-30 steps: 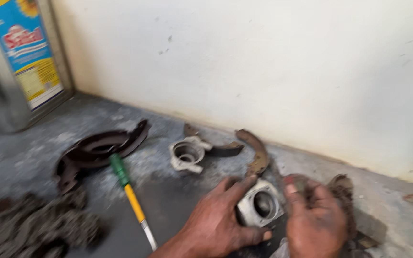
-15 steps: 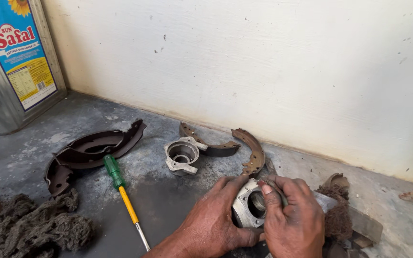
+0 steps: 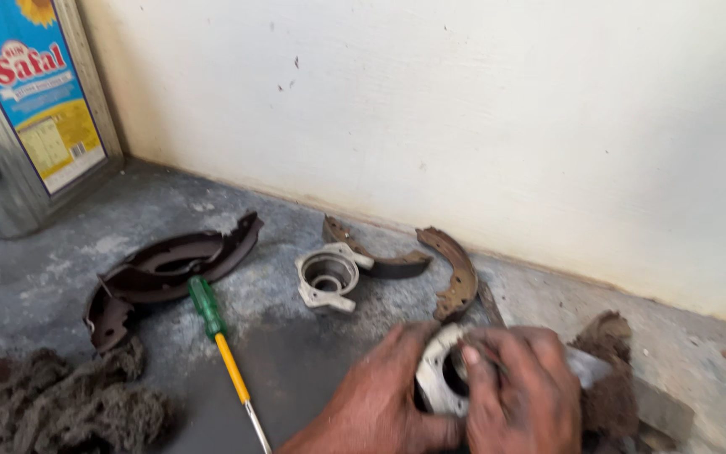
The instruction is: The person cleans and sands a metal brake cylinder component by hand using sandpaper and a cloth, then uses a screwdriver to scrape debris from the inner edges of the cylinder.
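Right hand: your right hand (image 3: 514, 391) lies over the top of the round metal housing (image 3: 437, 378), fingers curled down onto its rim and bore, closed against the part.
Left hand: your left hand (image 3: 380, 395) cups the same housing from its left side, thumb and fingers wrapped round the edge, clamped on it.
Housing position: it sits between your two hands, low on the grey floor (image 3: 35, 277), its open bore facing up and toward you; both hands touch it, neither is nearer.
Axis: the bore points roughly upward, tilted a little; the flat flange faces left.
Just right of the hands: a dark rag (image 3: 607, 378) lies touching or close beside your right hand.
Just beyond: a curved brake shoe (image 3: 455, 273) stands near the housing, a second metal housing (image 3: 327, 276) further left.
Further left: a green-handled screwdriver (image 3: 222, 345), its shaft running toward you, and dark brake shoes (image 3: 161, 269).
Far left: a wad of grey cotton waste (image 3: 52, 408) and a tin can (image 3: 18, 109) by the wall (image 3: 464, 109).
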